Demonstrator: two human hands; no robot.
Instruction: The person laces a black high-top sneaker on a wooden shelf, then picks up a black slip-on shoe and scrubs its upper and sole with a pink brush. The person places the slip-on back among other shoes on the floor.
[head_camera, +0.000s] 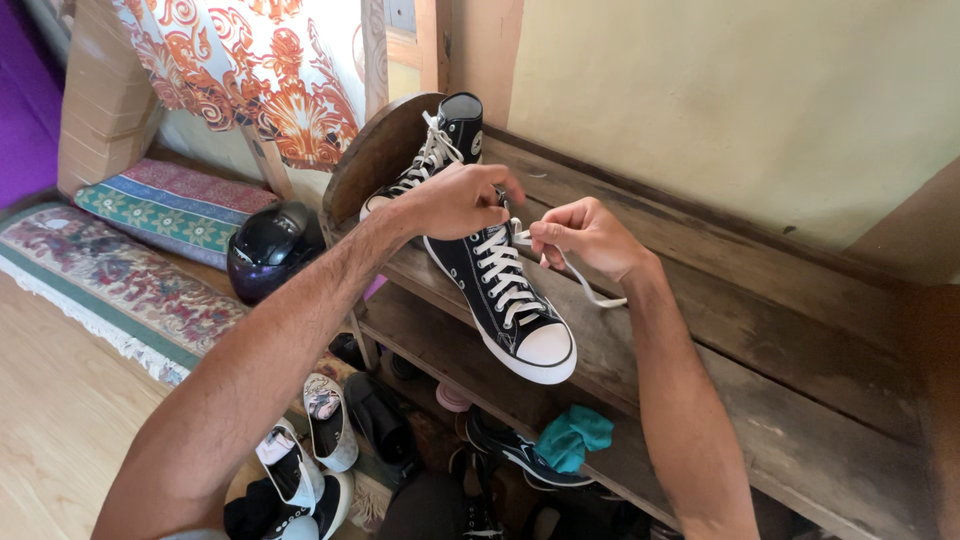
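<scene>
In the head view, a black high-top sneaker (505, 300) lies on the wooden shelf (800, 420), its white toe pointing to 5 o'clock. The left hand (455, 200) grips the shoe collar with closed fingers. The right hand (585, 235), at 3 o'clock from the left one, pinches the white lace (590, 290). A second sneaker (440, 145) stands at 11 o'clock, a dark helmet (270, 250) at 9 o'clock.

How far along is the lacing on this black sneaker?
Done: the white laces cross the front sneaker from toe up to near the top eyelets. In hand: the left hand steadies the collar while the right hand pinches the loose lace end. Left: the topmost eyelets and a knot.
</scene>
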